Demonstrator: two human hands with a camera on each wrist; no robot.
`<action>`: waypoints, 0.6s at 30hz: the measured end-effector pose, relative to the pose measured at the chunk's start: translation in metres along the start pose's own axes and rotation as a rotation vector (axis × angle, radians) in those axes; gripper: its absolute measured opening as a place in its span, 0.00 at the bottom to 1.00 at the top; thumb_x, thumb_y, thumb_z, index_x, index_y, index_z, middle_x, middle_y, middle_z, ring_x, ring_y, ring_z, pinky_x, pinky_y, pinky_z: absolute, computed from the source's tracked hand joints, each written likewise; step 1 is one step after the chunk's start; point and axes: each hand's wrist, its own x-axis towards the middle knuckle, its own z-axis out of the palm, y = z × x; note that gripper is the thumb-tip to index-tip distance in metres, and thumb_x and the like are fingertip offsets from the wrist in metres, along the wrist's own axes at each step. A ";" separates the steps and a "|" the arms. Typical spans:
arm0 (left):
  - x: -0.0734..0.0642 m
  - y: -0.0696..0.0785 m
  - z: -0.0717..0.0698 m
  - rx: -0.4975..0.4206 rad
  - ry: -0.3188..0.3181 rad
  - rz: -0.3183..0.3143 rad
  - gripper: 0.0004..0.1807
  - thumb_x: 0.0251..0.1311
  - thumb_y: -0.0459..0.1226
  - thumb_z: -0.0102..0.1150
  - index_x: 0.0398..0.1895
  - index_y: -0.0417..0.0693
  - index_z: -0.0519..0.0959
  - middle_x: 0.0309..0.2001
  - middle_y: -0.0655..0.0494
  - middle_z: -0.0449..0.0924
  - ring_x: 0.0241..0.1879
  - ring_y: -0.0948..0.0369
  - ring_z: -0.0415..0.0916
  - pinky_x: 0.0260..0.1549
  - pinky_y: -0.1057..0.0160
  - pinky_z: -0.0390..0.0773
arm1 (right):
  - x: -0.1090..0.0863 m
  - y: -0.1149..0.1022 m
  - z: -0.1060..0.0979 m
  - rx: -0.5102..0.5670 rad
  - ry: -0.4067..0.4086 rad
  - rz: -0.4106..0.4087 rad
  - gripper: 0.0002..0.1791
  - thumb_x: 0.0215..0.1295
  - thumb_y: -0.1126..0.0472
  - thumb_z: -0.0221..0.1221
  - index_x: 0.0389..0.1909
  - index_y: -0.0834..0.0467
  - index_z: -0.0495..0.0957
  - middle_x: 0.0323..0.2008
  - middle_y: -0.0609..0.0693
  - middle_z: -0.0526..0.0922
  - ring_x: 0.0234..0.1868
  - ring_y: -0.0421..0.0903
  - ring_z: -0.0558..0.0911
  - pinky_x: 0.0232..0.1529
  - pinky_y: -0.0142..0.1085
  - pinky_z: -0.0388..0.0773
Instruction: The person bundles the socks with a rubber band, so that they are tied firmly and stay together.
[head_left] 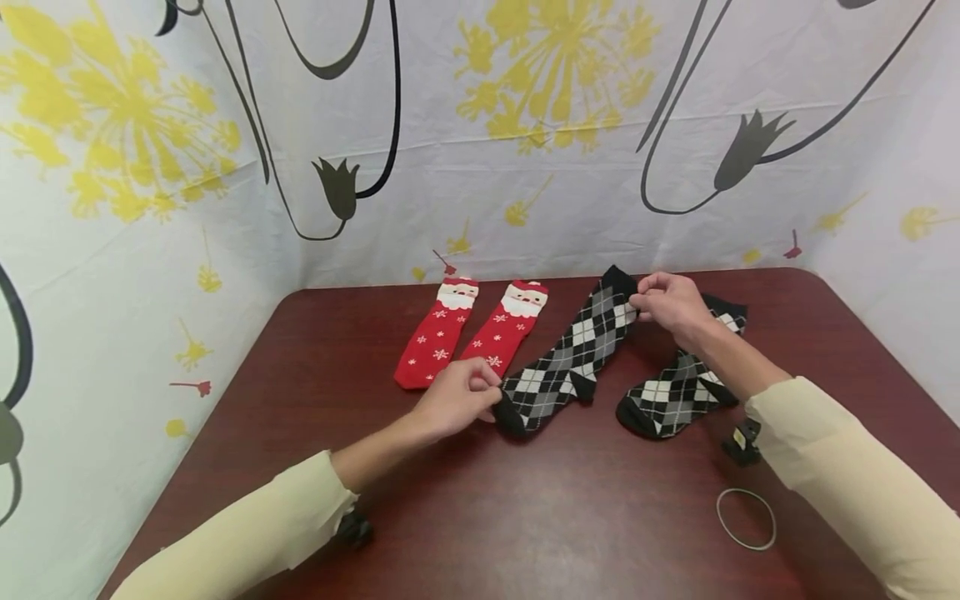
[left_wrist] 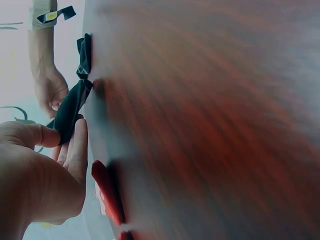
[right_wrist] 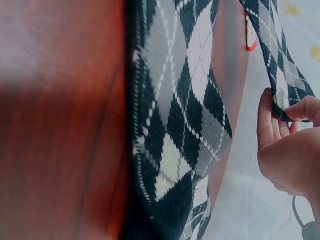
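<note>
A black, grey and white argyle sock (head_left: 566, 354) stretches slantwise between both hands. My left hand (head_left: 456, 396) pinches its black toe; in the left wrist view the thumb lies over the dark sock (left_wrist: 69, 117), with fingers beneath, and the toe is lifted off the table. At the upper end, my right hand (head_left: 675, 308) pinches the cuff edge, which the right wrist view shows between thumb and fingers (right_wrist: 265, 117). Under the right forearm lies a matching argyle sock (head_left: 671, 400), partly hidden by it, with its heel and toe toward the near side.
Two red Santa socks, one at left (head_left: 438, 337) and one beside it (head_left: 508, 325), lie side by side; the left hand covers part of the second. A pale elastic band (head_left: 746, 519) rests at the near right of the dark red table (head_left: 525, 517). Patterned cloth (head_left: 420, 108) hangs behind.
</note>
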 end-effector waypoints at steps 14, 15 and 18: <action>-0.025 -0.020 -0.021 -0.006 0.001 0.038 0.13 0.68 0.36 0.70 0.52 0.44 0.82 0.43 0.54 0.89 0.41 0.57 0.89 0.42 0.58 0.89 | -0.033 0.005 -0.001 0.047 -0.130 -0.026 0.35 0.76 0.67 0.58 0.80 0.67 0.60 0.62 0.64 0.79 0.40 0.31 0.84 0.52 0.35 0.84; -0.026 -0.021 -0.023 -0.008 0.004 0.045 0.13 0.68 0.36 0.70 0.52 0.44 0.82 0.43 0.53 0.89 0.42 0.57 0.89 0.42 0.58 0.89 | -0.035 0.005 -0.002 0.051 -0.132 -0.024 0.34 0.76 0.66 0.59 0.79 0.68 0.61 0.57 0.58 0.82 0.39 0.32 0.86 0.52 0.36 0.84; -0.031 -0.022 -0.028 -0.010 0.015 0.057 0.12 0.68 0.36 0.71 0.52 0.44 0.83 0.45 0.53 0.89 0.43 0.57 0.88 0.42 0.57 0.89 | -0.041 0.005 -0.004 0.055 -0.140 -0.011 0.31 0.76 0.64 0.61 0.75 0.70 0.66 0.44 0.42 0.85 0.38 0.36 0.89 0.60 0.43 0.81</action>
